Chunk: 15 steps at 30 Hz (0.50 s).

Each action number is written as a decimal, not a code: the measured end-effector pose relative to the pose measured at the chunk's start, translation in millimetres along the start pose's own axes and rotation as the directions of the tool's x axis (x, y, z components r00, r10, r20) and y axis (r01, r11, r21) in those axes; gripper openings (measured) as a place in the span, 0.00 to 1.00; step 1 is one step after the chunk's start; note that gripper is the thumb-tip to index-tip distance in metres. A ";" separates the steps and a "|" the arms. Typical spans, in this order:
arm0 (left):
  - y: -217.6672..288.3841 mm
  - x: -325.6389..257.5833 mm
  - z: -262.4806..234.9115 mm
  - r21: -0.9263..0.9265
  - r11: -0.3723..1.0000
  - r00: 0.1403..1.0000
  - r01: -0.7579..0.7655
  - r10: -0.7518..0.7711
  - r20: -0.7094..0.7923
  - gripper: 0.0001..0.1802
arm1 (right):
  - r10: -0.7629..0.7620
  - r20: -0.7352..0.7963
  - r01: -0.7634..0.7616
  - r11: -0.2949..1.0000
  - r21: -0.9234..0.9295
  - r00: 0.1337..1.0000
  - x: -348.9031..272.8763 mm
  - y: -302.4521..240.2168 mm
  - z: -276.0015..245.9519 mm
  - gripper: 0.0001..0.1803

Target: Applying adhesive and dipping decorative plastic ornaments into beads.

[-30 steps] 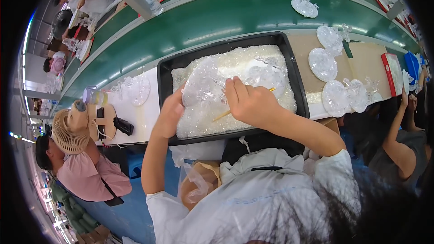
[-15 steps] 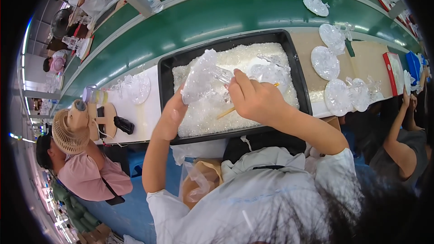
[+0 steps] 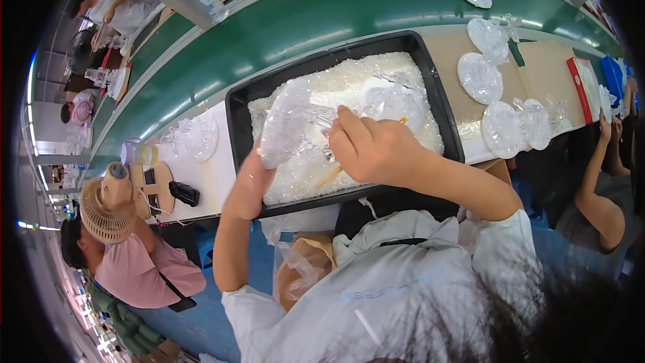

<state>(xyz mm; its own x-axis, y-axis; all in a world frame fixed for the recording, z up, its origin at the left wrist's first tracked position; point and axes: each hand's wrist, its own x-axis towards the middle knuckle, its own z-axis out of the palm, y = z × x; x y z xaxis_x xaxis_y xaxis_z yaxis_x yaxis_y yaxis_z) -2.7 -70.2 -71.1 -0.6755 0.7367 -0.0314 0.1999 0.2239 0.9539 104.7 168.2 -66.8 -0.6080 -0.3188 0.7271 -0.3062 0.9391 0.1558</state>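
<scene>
My left hand (image 3: 251, 185) grips the edge of a clear ornament (image 3: 287, 124) with a round white, sparkly base, tilted on its side above the black tray (image 3: 448, 117). My right hand (image 3: 376, 148) is closed around a thin yellow-handled brush (image 3: 329, 178); its fingertips are at the ornament's clear upper part, and whether they touch it is hard to tell. Glittering white granules (image 3: 396, 64) fill the tray beneath both hands. Behind my right hand, another clear and white piece (image 3: 396, 102) lies on the granules.
Several finished-looking clear ornaments (image 3: 480, 78) stand on the board at right, with more (image 3: 201, 138) at left. A beige fan (image 3: 107, 208) and a black object (image 3: 183, 190) are at far left. Beyond the tray runs a green conveyor (image 3: 302, 33). Co-workers sit on both sides.
The ornament in my left hand has turned slightly and shifted left and down. My right hand has moved a little left with the brush. The whole view has shifted slightly.
</scene>
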 end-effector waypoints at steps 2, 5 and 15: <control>8.0 17.4 -9.1 -0.406 0.887 0.975 -0.220 0.214 -0.060 0.54 | -0.024 0.030 0.026 0.999 -0.043 0.999 -1.3 4.5 -7.4 0.09; 12.2 19.3 -6.9 -0.233 0.961 0.989 -0.151 0.148 -0.028 0.53 | -0.005 0.022 0.007 0.997 -0.078 1.000 -1.9 -7.2 -4.1 0.09; 16.5 25.5 5.9 -0.552 0.790 0.962 -0.267 0.251 -0.107 0.50 | 0.029 0.000 -0.029 0.996 -0.081 1.000 -0.1 -4.9 -7.8 0.10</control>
<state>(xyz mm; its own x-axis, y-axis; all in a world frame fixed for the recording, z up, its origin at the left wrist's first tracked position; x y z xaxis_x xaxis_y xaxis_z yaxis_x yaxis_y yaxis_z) -12.4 -44.0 -57.9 -0.6755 0.6969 0.2410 -0.0533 -0.3720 0.9267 111.9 164.7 -62.4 -0.6170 -0.2914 0.7310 -0.2279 0.9553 0.1884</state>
